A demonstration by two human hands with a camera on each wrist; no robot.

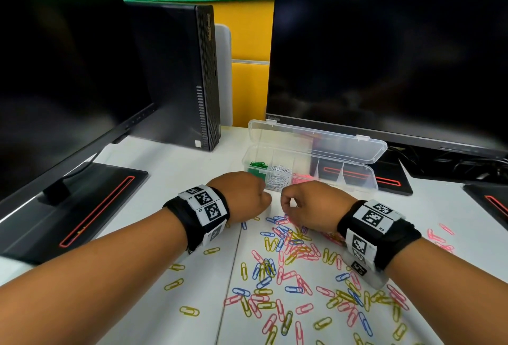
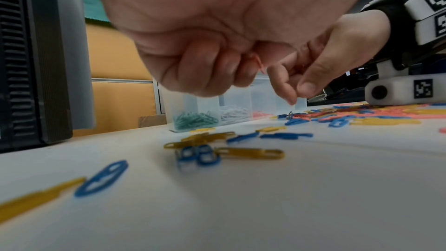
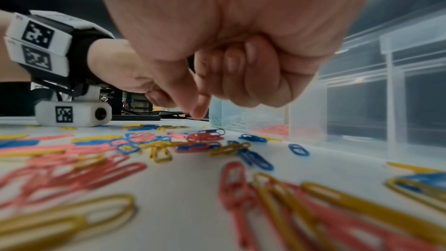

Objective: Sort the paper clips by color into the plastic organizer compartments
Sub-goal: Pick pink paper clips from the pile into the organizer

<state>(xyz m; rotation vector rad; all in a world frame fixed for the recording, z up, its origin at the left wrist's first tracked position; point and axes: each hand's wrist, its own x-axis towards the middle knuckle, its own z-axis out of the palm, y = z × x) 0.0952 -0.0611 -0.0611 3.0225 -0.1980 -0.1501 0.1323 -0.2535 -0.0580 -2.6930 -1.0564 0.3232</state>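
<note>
The left hand [image 1: 242, 196] hangs just above the white bench [image 1: 176, 168] in front of the clear organizer [image 1: 310, 166]; its fingers [image 2: 205, 72] are curled tight, and the left wrist view shows a pink clip [image 2: 258, 62] pinched among them; the right hand [image 1: 308, 207] sits just beside it, near but apart, with thumb [image 2: 311, 81] and forefinger pointing down over the loose clips [image 1: 297, 270], the other fingers [image 3: 246, 75] curled in; whether it holds anything I cannot tell. The loose clips, pink, yellow and blue, lie scattered over the near middle and near right of the bench, some overlapping. The organizer stands toward the far edge with its lid [image 1: 316, 138] tipped back open; green clips [image 1: 257, 165] fill its leftmost compartment, white clips [image 1: 279, 177] the next, pink clips [image 1: 301, 178] the third; the compartments to the right look bare. Two dark monitors [image 1: 384, 50] and a small computer [image 1: 187, 75] stand along the far edge.
</note>
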